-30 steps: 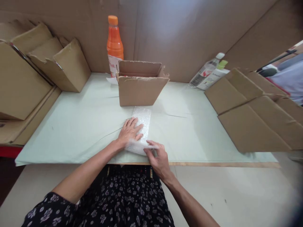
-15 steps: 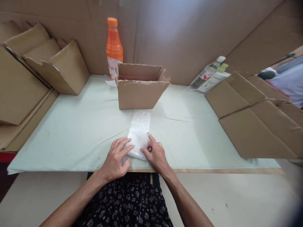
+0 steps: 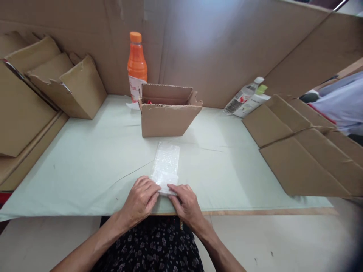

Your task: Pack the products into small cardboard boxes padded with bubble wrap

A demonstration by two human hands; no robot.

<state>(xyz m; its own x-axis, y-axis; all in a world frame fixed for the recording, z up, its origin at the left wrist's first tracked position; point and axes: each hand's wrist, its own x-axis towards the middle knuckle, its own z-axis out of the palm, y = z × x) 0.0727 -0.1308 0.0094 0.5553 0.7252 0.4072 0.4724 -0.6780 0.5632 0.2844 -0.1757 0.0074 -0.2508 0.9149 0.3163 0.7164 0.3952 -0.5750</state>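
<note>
A clear bubble wrap pouch (image 3: 167,156) lies flat on the table in front of me, its near end doubled over. My left hand (image 3: 144,196) is at the near left corner, thumb and fingers pinched on the edge. At the near right corner, my right hand (image 3: 185,204) has its fingers on top of the wrap and its thumb along the near edge. Fingers cover both near corners. Beyond the pouch stands an open cardboard box (image 3: 167,121), with something red just showing inside.
An orange bottle (image 3: 137,64) stands behind the box. Cardboard bins (image 3: 85,88) line the left side; more cardboard boxes (image 3: 300,158) sit at the right. A clear bottle (image 3: 245,94) leans by the back cardboard wall (image 3: 212,49). Part of another person's clothing (image 3: 344,100) shows at far right.
Both hands have drawn in to the pouch's near edge and closed on it, and the near end is now folded over. The view has tilted up slightly.
</note>
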